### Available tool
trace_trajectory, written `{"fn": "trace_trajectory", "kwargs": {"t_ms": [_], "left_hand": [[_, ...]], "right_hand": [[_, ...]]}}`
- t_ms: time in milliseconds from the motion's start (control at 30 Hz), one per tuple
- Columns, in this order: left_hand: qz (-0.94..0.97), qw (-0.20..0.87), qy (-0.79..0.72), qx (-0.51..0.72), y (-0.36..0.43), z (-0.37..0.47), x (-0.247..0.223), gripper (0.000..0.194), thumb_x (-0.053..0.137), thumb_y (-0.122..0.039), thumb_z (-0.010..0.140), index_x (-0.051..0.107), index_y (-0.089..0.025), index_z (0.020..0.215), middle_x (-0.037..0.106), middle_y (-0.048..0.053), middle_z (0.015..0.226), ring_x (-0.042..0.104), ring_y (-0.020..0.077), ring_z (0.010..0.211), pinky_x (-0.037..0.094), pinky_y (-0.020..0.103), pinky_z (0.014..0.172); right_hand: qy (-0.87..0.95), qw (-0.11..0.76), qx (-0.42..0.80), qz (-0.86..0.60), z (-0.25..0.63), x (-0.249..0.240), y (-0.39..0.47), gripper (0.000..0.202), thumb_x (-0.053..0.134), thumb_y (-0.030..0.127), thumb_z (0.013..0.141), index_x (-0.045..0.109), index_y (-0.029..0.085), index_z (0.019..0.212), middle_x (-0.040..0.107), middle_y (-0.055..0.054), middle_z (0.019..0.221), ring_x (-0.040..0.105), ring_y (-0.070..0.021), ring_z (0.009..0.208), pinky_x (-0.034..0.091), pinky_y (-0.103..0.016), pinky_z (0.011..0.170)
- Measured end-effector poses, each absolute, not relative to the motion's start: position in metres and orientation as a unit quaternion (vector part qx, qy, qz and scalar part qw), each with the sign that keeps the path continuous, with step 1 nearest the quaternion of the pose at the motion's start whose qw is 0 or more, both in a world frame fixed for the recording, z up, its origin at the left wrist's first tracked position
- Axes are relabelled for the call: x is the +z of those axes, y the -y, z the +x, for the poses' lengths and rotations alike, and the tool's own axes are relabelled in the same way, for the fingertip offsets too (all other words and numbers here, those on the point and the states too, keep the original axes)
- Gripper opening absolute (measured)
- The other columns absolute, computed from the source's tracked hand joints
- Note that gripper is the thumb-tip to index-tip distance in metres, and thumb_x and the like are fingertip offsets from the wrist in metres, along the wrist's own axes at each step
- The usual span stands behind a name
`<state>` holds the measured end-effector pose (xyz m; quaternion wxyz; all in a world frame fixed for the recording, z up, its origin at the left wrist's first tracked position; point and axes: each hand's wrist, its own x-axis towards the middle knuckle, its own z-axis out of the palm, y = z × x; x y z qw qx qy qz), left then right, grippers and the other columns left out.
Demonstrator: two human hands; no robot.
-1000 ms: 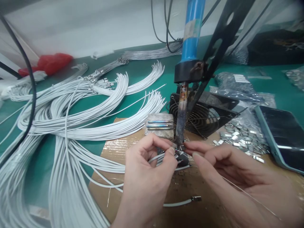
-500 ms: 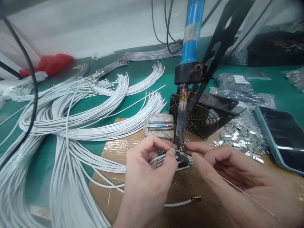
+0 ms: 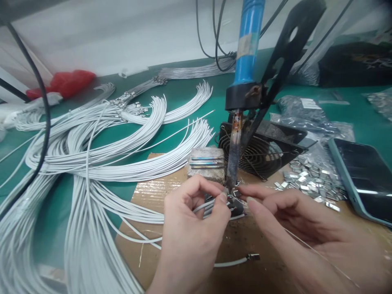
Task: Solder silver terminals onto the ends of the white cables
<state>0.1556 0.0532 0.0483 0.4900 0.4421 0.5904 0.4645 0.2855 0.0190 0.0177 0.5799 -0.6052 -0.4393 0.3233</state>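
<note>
My left hand (image 3: 191,222) pinches a white cable (image 3: 201,208) between thumb and forefinger, its end close under the soldering iron's tip. Further white cables pass behind the fingers. My right hand (image 3: 294,222) is closed on a thin solder wire (image 3: 317,250), which trails back across the palm. Its fingertips sit just right of the tip. A blue-handled soldering iron (image 3: 248,53) hangs upright in a black bracket (image 3: 283,53), tip down between my hands. The exact contact at the tip is too small and partly hidden to tell.
Large bundles of white cables (image 3: 122,157) spread over the green mat at left. A small fan (image 3: 260,151) stands behind the iron, near a grey block (image 3: 206,171). Loose metal connectors (image 3: 315,181) and a phone (image 3: 364,179) lie at right. One cable with a metal connector (image 3: 253,257) rests on the cardboard (image 3: 147,261).
Both hands stay almost still at the iron's tip. The whole view has shifted very slightly.
</note>
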Motion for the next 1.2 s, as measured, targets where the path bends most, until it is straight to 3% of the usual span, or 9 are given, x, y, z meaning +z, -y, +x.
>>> {"fn": "trace_trajectory", "kwargs": {"t_ms": [567,800,1000,1200], "left_hand": [[0.449,0.496,-0.598,0.441,-0.050,0.156,0.047,0.012,0.071,-0.027,0.074,0.065,-0.019,0.067,0.068,0.002,0.070,0.065,0.0179,0.073,0.045,0.022,0.058],[0.461,0.496,-0.588,0.443,-0.050,0.154,0.045,0.010,0.072,-0.023,0.077,0.066,-0.018,0.070,0.074,0.002,0.079,0.065,0.0141,0.070,0.049,0.019,0.060],[0.428,0.511,-0.596,0.447,-0.051,0.157,0.048,0.012,0.073,-0.026,0.071,0.066,-0.017,0.066,0.072,0.003,0.073,0.062,0.0139,0.064,0.044,0.019,0.053],[0.422,0.508,-0.608,0.441,-0.051,0.158,0.049,0.013,0.073,-0.027,0.070,0.066,-0.018,0.065,0.071,0.004,0.073,0.058,0.0136,0.062,0.039,0.019,0.049]], "right_hand": [[0.437,0.583,0.295,-0.618,0.278,0.025,-0.019,0.019,0.081,0.033,0.083,0.068,0.026,0.071,0.080,0.005,0.093,0.079,-0.0127,0.081,0.061,-0.009,0.077],[0.484,0.575,0.289,-0.593,0.286,0.019,-0.017,0.017,0.079,0.029,0.088,0.068,0.025,0.074,0.080,0.005,0.095,0.079,-0.0109,0.083,0.060,-0.009,0.081],[0.510,0.553,0.249,-0.610,0.286,0.021,-0.018,0.017,0.076,0.030,0.089,0.070,0.025,0.074,0.081,0.005,0.090,0.078,-0.0092,0.075,0.059,-0.006,0.075],[0.467,0.559,0.263,-0.633,0.286,0.025,-0.022,0.027,0.081,0.047,0.081,0.072,0.022,0.073,0.079,-0.006,0.084,0.078,-0.0223,0.073,0.067,-0.025,0.068]]}}
